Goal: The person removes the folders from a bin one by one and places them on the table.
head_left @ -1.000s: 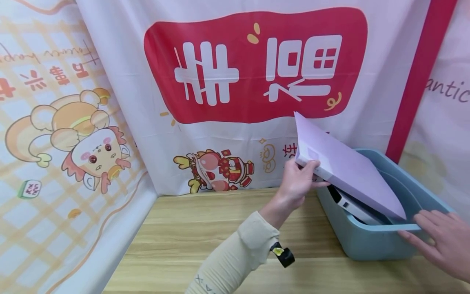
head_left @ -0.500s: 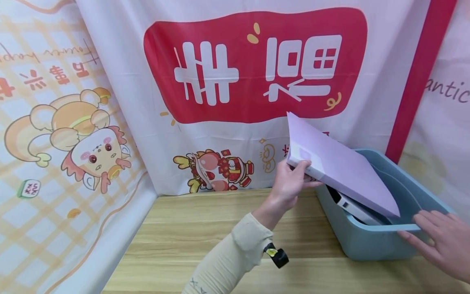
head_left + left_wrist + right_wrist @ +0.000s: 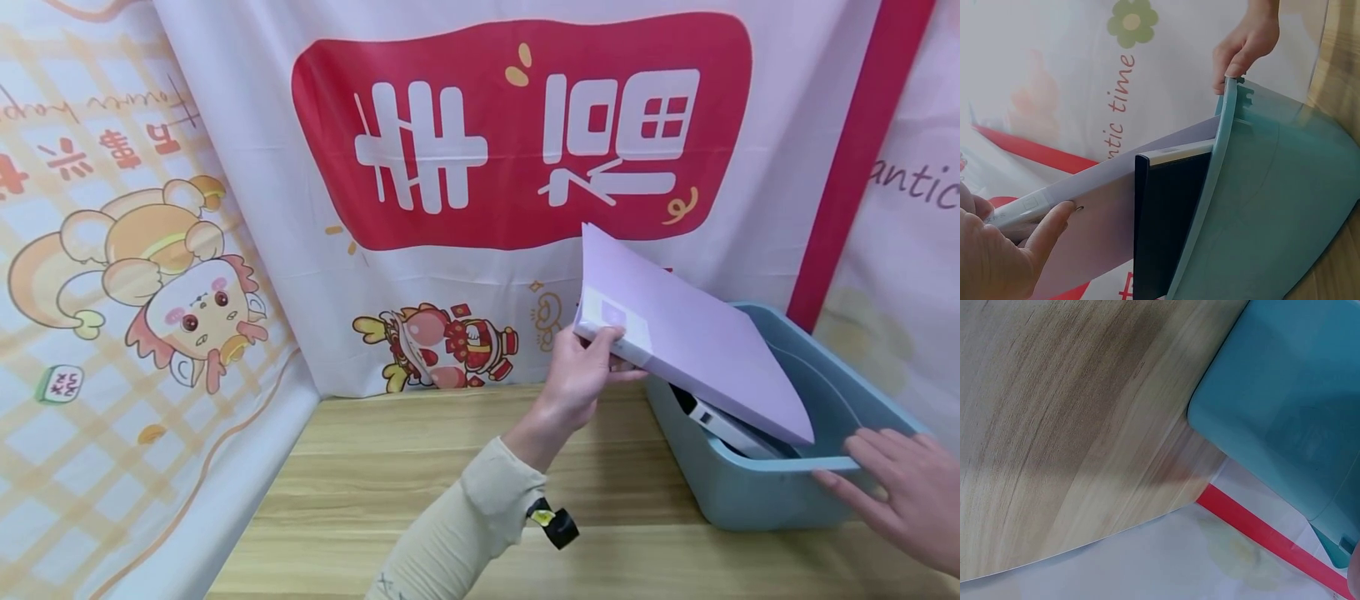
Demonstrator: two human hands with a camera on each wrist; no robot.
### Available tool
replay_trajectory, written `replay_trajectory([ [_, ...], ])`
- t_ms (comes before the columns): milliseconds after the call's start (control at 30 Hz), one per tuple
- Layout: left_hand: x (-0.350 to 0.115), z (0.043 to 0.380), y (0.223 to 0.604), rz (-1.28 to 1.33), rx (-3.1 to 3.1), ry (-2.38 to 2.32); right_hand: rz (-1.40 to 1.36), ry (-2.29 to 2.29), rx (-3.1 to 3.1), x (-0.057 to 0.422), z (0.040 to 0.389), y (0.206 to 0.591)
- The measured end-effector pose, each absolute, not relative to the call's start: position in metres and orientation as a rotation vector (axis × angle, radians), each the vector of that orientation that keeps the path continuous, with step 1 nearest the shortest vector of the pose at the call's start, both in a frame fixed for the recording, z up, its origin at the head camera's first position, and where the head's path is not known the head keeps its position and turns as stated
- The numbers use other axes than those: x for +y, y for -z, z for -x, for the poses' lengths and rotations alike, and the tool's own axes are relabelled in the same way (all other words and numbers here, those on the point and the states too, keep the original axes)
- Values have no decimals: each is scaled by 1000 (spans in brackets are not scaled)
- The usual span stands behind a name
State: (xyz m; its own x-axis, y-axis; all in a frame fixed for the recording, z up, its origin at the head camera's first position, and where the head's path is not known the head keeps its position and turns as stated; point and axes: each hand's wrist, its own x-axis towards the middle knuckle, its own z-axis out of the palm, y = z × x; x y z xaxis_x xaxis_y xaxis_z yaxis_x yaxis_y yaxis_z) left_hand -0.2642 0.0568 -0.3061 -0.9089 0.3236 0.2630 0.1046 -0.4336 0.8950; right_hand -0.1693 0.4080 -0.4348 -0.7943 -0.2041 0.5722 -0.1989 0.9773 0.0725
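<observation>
Left fingers pinch lilac folder slanting from bin; right fingers grip rim; binder, probably, beneath

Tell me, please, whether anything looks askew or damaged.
The white cloth backdrop looks odd: the bold white characters on its red panel lie sideways, as if hung turned. The flat lilac folder slants out of the blue plastic bin, but the left grip holds it. No damage shows.
</observation>
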Motion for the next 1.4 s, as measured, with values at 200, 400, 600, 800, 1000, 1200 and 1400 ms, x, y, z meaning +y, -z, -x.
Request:
replay_trajectory([
  [200,49,265,304,-622,1610,-2469,-279,12,-2515,409,170,436],
  [400,38,266,303,-654,1622,-2465,-268,10,-2528,409,171,436],
  [600,31,267,301,-656,1605,-2462,-262,11,-2545,409,172,436],
  [800,25,270,299,-618,1590,-2507,-269,18,-2530,409,171,437],
  [1000,19,273,299,-590,1582,-2542,-254,17,-2539,408,171,436],
  [1200,11,276,299,-558,1546,-2566,-252,25,-2548,408,171,436],
  [1400,3,278,299,-524,1515,-2611,-259,18,-2534,409,171,436],
])
